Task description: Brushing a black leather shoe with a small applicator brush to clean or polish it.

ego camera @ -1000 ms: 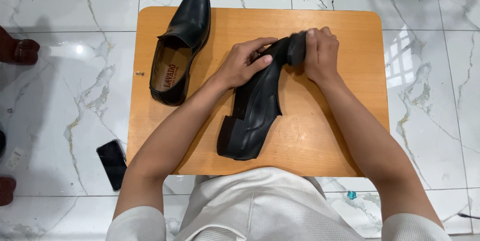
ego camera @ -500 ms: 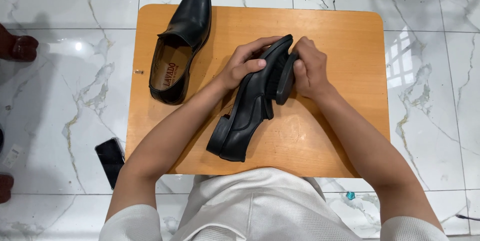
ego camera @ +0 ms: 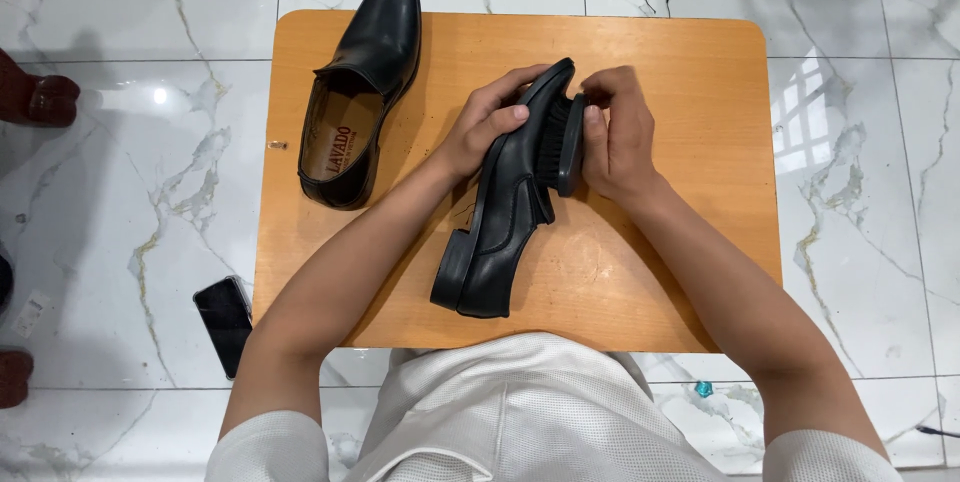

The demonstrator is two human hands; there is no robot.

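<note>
Centrally, left hand (ego camera: 487, 127) grips shoe (ego camera: 500, 232); right hand (ego camera: 618, 137) presses brush (ego camera: 568, 147).

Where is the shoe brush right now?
The black shoe brush is in the right hand, pressed against the toe end of the black shoe that the left hand steadies, mid-table.

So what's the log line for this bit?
left hand: holds black leather shoe | right hand: black shoe brush on shoe | second black shoe: on wooden table

We note smooth, semi-glossy black leather on both the held shoe (ego camera: 505, 207) and the spare shoe (ego camera: 370, 62); dark bristles on the brush (ego camera: 568, 142); matt wood-look tabletop (ego camera: 680, 72); glossy marble floor (ego camera: 130, 172).
</note>
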